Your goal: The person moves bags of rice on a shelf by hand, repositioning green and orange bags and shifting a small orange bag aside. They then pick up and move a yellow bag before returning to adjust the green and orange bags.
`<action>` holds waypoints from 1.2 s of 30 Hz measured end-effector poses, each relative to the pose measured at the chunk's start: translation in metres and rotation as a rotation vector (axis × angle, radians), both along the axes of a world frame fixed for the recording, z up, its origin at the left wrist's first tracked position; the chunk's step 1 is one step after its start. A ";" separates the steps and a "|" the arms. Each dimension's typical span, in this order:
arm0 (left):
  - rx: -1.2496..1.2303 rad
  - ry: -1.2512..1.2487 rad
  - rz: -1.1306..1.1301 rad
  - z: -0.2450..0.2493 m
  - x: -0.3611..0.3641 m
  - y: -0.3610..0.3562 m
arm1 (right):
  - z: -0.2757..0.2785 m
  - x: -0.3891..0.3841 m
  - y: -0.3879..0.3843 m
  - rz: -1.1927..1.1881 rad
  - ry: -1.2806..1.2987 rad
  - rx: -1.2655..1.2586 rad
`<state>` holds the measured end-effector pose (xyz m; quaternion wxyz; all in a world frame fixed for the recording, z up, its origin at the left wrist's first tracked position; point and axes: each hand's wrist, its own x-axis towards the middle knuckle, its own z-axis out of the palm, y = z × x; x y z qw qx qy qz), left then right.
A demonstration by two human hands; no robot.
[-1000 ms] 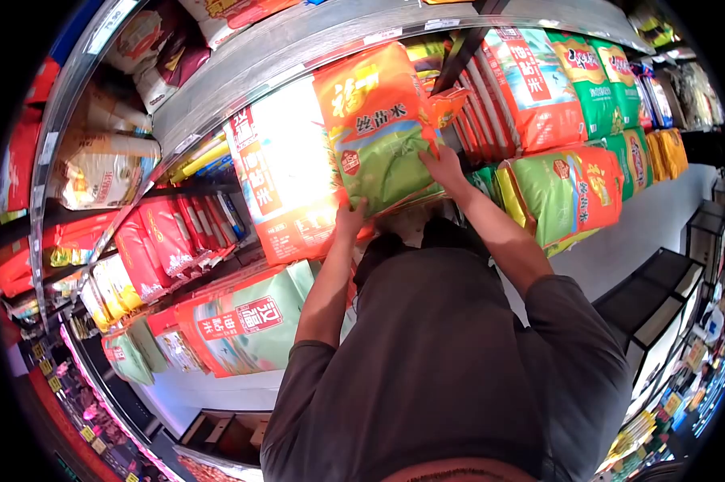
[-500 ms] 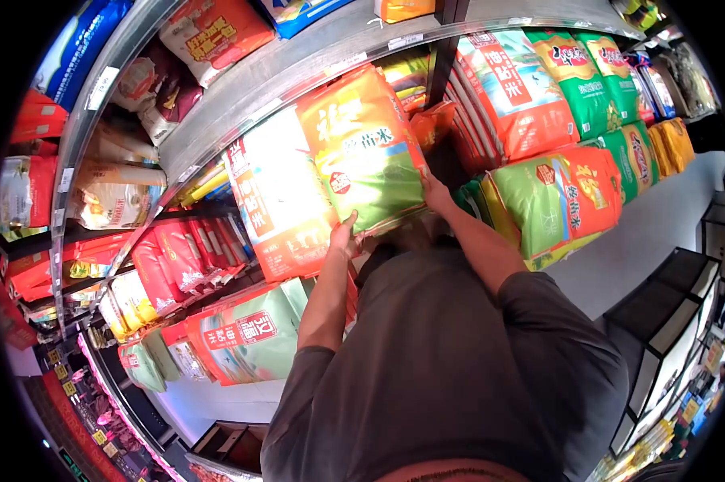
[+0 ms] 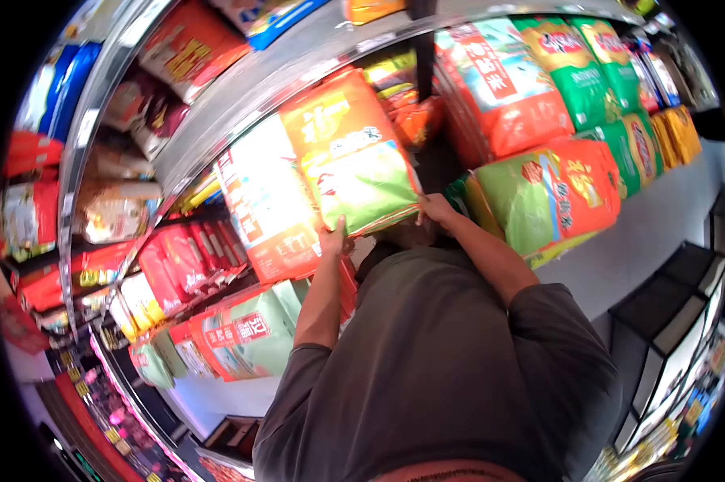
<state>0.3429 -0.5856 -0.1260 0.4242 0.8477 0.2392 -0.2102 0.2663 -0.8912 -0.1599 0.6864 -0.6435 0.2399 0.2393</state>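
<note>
An orange and green rice bag [image 3: 358,181] leans upright in front of me on the shelf, its printed front facing me. My left hand [image 3: 331,238] grips its lower left corner, thumb on the front and fingers hidden beneath. At the lower right corner, my right hand [image 3: 435,209] pinches the bag's edge with bent fingers. Close against the bag's left side stands a white and orange rice bag [image 3: 266,205], bright with glare.
Further right are a red and white rice bag [image 3: 503,88] and green bags [image 3: 567,68]. A green and orange bag [image 3: 547,193] lies below them. Lower left is a pale green and red bag [image 3: 238,329]. The upper shelf's edge [image 3: 314,68] runs above the held bag.
My right hand has slid down to the bag's lower right corner. The left hand keeps its hold at the lower left. The whole view has shifted slightly, with some blur.
</note>
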 end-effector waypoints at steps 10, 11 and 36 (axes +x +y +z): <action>0.173 -0.125 -0.280 -0.043 -0.013 0.016 | 0.135 -0.118 -0.092 -0.248 -0.355 -0.551; 0.172 -0.123 -0.296 -0.034 -0.012 0.012 | 0.138 -0.131 -0.107 -0.278 -0.464 -0.738; 0.112 0.054 -1.147 -0.059 -0.095 -0.090 | 0.072 -0.029 -0.224 0.211 0.003 -1.392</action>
